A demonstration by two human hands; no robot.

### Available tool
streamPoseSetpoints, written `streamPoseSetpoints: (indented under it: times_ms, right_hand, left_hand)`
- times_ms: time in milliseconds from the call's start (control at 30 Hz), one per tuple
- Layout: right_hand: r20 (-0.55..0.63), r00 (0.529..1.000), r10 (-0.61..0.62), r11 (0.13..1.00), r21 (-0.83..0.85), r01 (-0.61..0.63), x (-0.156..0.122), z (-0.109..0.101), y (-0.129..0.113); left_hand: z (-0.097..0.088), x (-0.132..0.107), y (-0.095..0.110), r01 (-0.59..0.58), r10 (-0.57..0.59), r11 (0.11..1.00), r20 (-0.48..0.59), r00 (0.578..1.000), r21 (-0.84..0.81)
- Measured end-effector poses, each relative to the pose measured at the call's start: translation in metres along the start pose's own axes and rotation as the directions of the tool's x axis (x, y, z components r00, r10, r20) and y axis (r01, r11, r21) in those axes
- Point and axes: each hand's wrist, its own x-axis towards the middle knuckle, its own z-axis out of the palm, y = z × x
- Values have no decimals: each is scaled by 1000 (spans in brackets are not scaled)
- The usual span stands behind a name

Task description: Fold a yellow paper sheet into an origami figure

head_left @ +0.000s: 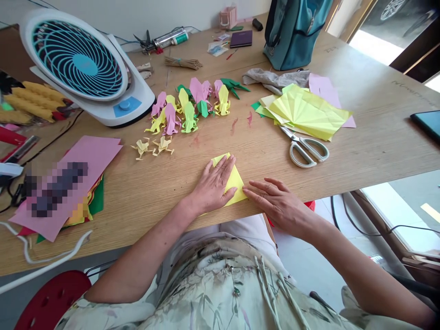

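Note:
A folded sheet of yellow paper [237,185] lies flat near the front edge of the wooden table. My left hand [215,183] rests spread on top of it, palm down, covering much of its left side. At the paper's right corner, my right hand [275,199] is open with its fingers stretched out, the fingertips at or just touching that corner. Beyond my hands stand several folded paper frogs [189,117] in pink, yellow and green. Two small pale frogs [163,145] sit nearer to me. Scissors [307,151] lie to the right, their blades partly under yellow sheets.
Creased yellow sheets [305,110] lie at the right on a grey cloth [271,79]. A fan [85,68] stands at the left behind pink paper [92,156]. A teal bag [292,32] stands at the back, and a dark tablet-like device [428,123] at the right edge.

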Motion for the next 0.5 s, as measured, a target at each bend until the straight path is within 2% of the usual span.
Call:
streamPoseSetpoints:
  times_ms: [233,333,433,500]
  right_hand:
    - [-3,995,-97,994,-59,97,-19,-13,-14]
    - [-94,989,-118,993,-10,117,-18,-19,-14]
    - [-199,978,-63,998,8,66,-7,-20,-15]
    - [-204,979,-1,1000,-14,-2,2,-13,-17]
  left_hand:
    - [-1,0,1,-1,0,999,28,1000,33]
    - [-1,1,1,0,-1,1000,34,999,25]
    - [-1,1,1,-15,14,1000,39,999,22]
    - [-1,1,0,-11,10,1000,48,999,21]
